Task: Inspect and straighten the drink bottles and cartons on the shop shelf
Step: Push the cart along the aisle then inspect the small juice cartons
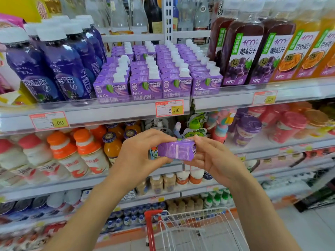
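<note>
1. Your left hand (pixel 137 151) and right hand (pixel 213 158) are gripping a purple juice carton (pixel 175 150) by its ends, fingers curled round it.
2. You are holding it sideways above the wire shopping cart (pixel 195 229).
3. Matching Condorita cartons (pixel 159 75) are standing in rows on the shelf (pixel 108 113) above, between dark blue bottles (pixel 59 64) and grape juice bottles (pixel 241 53).

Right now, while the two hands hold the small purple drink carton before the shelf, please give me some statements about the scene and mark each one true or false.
1. The left hand and the right hand both hold the small purple drink carton. True.
2. The carton stands upright. False: it lies on its side.
3. The red-framed price label below the shelved purple cartons reads 2.50. True.
4. The wire shopping trolley has a blue handle. False: the handle is red.
</note>
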